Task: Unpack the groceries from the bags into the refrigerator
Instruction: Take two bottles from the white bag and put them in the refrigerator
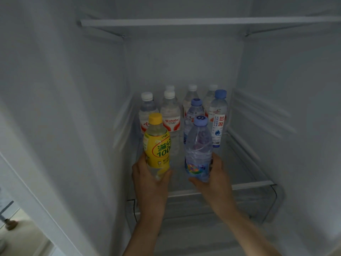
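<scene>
Inside the open refrigerator, my left hand (150, 179) grips the lower part of a yellow-labelled drink bottle (157, 143) with a yellow cap. My right hand (214, 177) grips the base of a clear water bottle (198, 150) with a pale blue cap. Both bottles are upright over the front of the glass shelf (251, 185). Whether they touch the shelf is unclear. Behind them stand several water bottles: white-capped ones with red labels (170, 115) and blue-capped ones (218, 115).
An upper shelf (184, 22) runs across above. The shelf's right part beside the bottles is bare. A drawer front (258, 202) lies below the shelf. The fridge's left wall (64, 108) is close; a strip of floor (22, 231) shows at lower left.
</scene>
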The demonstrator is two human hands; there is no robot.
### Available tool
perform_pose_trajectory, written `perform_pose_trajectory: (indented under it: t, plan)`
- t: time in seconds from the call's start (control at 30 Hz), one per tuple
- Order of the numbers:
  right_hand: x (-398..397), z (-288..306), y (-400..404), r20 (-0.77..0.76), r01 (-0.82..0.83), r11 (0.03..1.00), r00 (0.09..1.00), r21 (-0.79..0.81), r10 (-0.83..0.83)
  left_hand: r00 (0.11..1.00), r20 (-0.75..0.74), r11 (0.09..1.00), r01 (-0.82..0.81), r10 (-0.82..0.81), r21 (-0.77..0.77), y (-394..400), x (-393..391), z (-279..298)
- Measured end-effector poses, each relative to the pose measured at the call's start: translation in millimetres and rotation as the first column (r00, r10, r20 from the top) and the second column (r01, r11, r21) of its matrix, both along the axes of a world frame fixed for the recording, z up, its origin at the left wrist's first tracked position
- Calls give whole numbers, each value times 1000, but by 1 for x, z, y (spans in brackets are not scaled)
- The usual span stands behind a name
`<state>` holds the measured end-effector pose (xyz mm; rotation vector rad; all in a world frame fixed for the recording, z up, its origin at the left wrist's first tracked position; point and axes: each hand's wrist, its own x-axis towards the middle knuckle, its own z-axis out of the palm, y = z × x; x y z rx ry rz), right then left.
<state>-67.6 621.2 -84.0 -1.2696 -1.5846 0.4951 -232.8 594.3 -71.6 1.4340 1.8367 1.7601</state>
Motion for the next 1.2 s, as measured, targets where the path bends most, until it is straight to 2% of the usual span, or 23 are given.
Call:
perform_pose_trajectory:
  t: [0.1,0.27,0.6,0.77,1.0,1.2]
  plan:
    - [-5,-2,18,-9,-51,998,999,-41,51,1000,-21,1000,8,-8,3,7,-3,2]
    - [-24,4,40,-7,-124,992,992,-28,124,999,34,999,34,-36,33,22,-10,3]
    - [-46,11,64,78,-209,977,974,-33,211,996,24,995,85,-86,58,37,-19,8]
    - [-47,8,64,63,-219,976,974,-21,220,995,-83,998,-58,56,-19,33,-16,9]
    - [-44,2,65,53,-199,979,978,-46,201,982,-168,986,-110,87,-127,32,-19,3]
    - [-36,8,51,109,-200,979,973,-46,204,991,-128,971,-63,33,-232,15,-17,-2]
